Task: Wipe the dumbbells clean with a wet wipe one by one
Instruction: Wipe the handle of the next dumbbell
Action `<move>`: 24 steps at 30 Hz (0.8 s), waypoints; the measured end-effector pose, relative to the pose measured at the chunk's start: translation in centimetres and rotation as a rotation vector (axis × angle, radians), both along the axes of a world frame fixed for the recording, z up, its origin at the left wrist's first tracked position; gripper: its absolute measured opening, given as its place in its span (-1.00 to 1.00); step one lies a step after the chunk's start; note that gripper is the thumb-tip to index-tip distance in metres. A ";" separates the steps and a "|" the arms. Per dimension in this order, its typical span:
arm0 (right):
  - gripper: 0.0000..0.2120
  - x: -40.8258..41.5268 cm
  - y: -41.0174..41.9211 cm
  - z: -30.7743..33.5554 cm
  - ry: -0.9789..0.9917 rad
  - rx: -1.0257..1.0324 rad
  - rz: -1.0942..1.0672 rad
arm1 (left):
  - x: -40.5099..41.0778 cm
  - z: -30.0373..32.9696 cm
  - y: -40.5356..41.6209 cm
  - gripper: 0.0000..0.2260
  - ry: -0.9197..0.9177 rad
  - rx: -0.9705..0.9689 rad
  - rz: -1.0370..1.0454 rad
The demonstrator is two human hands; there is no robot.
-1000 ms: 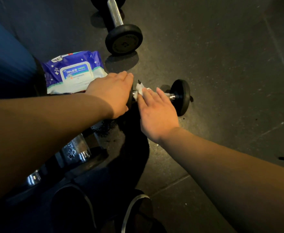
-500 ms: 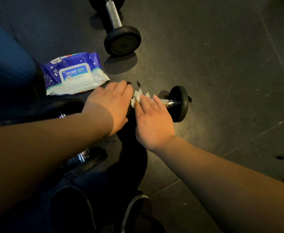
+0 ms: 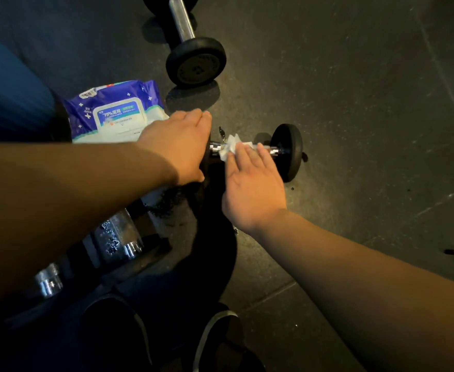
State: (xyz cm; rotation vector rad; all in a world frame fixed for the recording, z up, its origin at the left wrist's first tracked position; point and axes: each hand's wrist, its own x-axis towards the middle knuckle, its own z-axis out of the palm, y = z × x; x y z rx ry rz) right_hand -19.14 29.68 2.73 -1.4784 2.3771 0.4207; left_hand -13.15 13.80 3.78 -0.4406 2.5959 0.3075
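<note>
On the dark rubber floor (image 3: 354, 103), which serves as the work surface for the whole job, the person crouches over the weights, both forearms reaching forward and shoes showing at the bottom edge; the larger dumbbell (image 3: 191, 41) lies further off at the top, well apart from the hands, probably parked there so each weight can be taken in turn, though whether it has had its wipe cannot be told; a set of chrome-ended weights (image 3: 118, 237) sits low on the left beneath the left forearm, partly hidden; the pack of wipes (image 3: 113, 114) lies flat just beside the left hand, kept within easy reach for a fresh sheet; the small dumbbell (image 3: 286, 151) being cleaned lies on its side between the hands, its right plate clear and its left plate under the left hand (image 3: 177, 146); that hand lies over the plate with fingers fairly straight, pressing down, it seems, to stop the weight rolling; the right hand (image 3: 252, 183) lays straight fingers along the chrome handle, pressing rather than clasping, so that the wet wipe (image 3: 228, 149) is pinned against the bar and can be rubbed along it; the wipe bunches out white at the fingertips, near the left end of the handle.
</note>
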 end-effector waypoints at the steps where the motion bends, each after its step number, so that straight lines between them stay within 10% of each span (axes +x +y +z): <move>1: -0.28 0.1 -0.5 -0.1 -0.008 -0.015 0.006 | -0.5 -0.2 -0.6 0.08 -0.009 0.006 -0.007; 24: -0.27 -1.3 -1.8 -0.9 0.016 -0.008 -0.022 | -5.8 -0.6 -4.5 0.18 -0.213 0.162 0.083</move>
